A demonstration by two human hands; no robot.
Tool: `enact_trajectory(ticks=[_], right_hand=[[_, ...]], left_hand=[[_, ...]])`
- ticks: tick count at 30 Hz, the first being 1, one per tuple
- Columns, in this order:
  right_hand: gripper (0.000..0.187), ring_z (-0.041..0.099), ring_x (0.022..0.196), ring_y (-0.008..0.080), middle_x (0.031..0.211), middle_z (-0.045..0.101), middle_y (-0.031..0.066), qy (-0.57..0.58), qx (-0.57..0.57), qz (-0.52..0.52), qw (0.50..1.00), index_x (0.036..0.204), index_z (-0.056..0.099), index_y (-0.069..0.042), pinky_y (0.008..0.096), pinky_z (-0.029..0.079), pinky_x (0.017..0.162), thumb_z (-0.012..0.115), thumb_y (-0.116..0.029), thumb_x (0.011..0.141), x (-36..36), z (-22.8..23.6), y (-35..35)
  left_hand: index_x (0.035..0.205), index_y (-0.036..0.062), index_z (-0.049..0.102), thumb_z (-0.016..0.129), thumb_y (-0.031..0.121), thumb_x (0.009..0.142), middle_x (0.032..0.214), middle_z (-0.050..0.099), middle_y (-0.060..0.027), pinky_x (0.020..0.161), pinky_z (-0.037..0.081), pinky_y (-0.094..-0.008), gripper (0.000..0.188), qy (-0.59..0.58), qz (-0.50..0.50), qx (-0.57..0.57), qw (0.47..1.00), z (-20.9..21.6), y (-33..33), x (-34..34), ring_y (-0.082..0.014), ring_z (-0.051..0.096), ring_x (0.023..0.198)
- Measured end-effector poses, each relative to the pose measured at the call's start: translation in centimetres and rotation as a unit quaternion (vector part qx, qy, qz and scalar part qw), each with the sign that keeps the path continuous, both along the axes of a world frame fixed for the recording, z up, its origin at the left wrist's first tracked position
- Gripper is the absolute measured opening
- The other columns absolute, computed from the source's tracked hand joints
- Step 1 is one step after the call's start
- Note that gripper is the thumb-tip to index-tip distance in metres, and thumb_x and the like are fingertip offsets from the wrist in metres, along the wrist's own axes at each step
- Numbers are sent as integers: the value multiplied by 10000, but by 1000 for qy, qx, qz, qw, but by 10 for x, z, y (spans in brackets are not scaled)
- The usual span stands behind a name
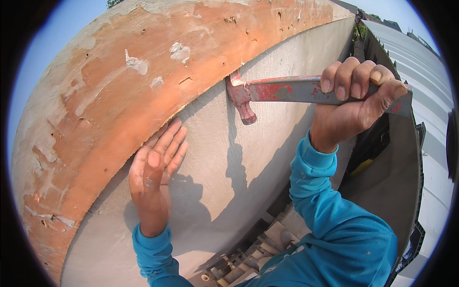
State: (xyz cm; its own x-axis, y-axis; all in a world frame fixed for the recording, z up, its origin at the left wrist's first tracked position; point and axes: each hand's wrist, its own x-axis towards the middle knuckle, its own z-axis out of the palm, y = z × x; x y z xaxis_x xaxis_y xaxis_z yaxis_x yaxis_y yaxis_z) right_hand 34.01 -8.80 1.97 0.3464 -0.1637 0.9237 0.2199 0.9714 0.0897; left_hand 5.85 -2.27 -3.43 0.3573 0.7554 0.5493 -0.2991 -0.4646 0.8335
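Hammer [287, 91] claw hidden under chipped orange board [119, 95]; right hand [356, 100] clamped on handle; left hand [155, 167] flat, fingers apart, on rough grey wall [229, 177]

The hammer [267, 93] claw is wedged out of sight behind the board [143, 95], and the right hand [356, 103] covers the middle of its handle. The left hand's [154, 170] fingertips slip under the board's edge. The scaffolding [248, 260] below is largely hidden by the sleeves.

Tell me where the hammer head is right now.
In the head view, upper centre: the hammer head sits at the seam where the orange board meets the grey wall.
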Motion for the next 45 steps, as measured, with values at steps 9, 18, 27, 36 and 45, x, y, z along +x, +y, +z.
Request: enact_trajectory(ticks=[9,18,27,36,45], right_hand=[[356,395,482,103,647,337,-16,1,8,-4,1000,819,418,-138,289,428,423,402,-414,1043,-10,6,2],[376,403,516,100,658,346,-20,10,-47,-8,999,803,431,-147,304,426,490,441,-451,1025,3,20,5],[332,527,685,168,839,555,24,246,-176,72,951,1137,522,-48,333,453,604,436,-349,1028,75,64,58],[318,579,752,199,870,581,47,155,-146,67,975,1112,508,-46,351,491,601,394,-332,1035,110,73,55],[315,492,672,131,742,429,-3,71,-60,21,995,883,433,-120,356,474,559,386,-393,1034,89,41,19]], left_hand=[[1365,-171,234,618,399,929,1307,406,-416,1068,387,-613,813,-201,48,43,977,-8,20,38,-517,426,1285],[1403,-134,204,601,369,940,1418,351,-352,1145,276,-596,791,-172,-6,135,976,-28,32,37,-476,357,1357],[1439,-123,112,627,318,926,1433,300,-388,1109,321,-616,850,-170,12,146,975,-30,32,34,-510,332,1356],[1421,-150,139,619,363,921,1451,283,-372,1138,268,-600,862,-145,24,131,980,-30,29,31,-502,280,1389],[1451,-110,95,686,413,880,1448,272,-385,1087,344,-632,973,-163,77,99,979,-27,23,29,-515,291,1370]])
